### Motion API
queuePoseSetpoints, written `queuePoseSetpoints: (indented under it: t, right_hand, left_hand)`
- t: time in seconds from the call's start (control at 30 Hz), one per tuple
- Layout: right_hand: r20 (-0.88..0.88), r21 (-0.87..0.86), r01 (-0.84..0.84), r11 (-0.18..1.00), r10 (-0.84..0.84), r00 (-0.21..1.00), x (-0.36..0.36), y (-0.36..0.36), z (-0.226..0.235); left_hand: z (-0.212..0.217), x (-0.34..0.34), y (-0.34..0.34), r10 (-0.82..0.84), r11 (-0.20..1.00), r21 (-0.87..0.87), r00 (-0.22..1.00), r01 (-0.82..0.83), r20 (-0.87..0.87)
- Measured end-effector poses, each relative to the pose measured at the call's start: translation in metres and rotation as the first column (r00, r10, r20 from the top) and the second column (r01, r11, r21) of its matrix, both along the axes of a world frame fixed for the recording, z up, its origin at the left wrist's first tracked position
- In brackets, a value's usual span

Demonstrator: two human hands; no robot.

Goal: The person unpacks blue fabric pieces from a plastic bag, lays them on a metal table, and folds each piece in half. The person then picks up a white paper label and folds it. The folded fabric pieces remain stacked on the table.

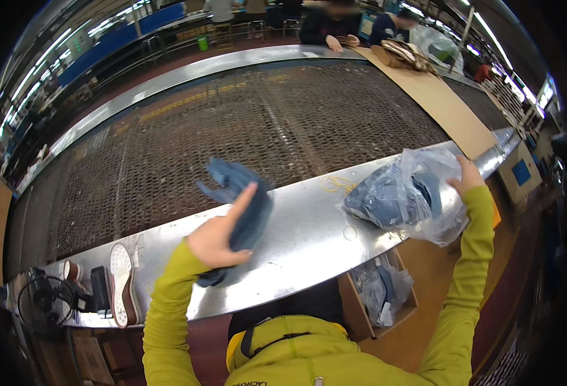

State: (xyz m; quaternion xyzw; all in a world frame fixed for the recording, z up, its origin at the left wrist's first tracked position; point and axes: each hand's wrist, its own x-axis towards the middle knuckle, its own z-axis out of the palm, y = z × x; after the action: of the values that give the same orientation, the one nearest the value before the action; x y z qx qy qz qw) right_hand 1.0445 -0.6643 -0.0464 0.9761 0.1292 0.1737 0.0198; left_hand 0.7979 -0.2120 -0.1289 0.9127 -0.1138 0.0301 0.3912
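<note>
My left hand is over the near metal ledge, its thumb and index finger spread around a dark blue soft piece that looks like a shoe upper. The piece is blurred, and its far end overhangs the mesh belt; some fingers are hidden behind it. To the right, my right hand pinches the rim of a clear plastic bag. Inside that bag, which lies on the ledge with its mouth toward my right hand, are more blue pieces.
A wide mesh conveyor belt runs beyond the metal ledge. Yellow bands lie near the bag. Below is a cardboard box with bagged pieces. A shoe sole and black fan sit left. Across the belt, a person works beside a cardboard sheet.
</note>
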Motion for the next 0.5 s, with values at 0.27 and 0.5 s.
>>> queuePoseSetpoints:
  t: [0.27,0.5]
  right_hand:
    - [-0.031,0.551,-0.656,0.515,0.799,0.601,-0.129,0.139,-0.073]
    - [-0.551,0.738,-0.24,0.63,0.769,0.325,-0.205,0.2,-0.163]
  left_hand:
    - [-0.072,-0.015,-0.029,0.271,0.952,0.198,0.942,-0.232,-0.199]
    - [-0.1,-0.092,-0.054,0.725,0.681,-0.069,0.659,-0.729,0.2]
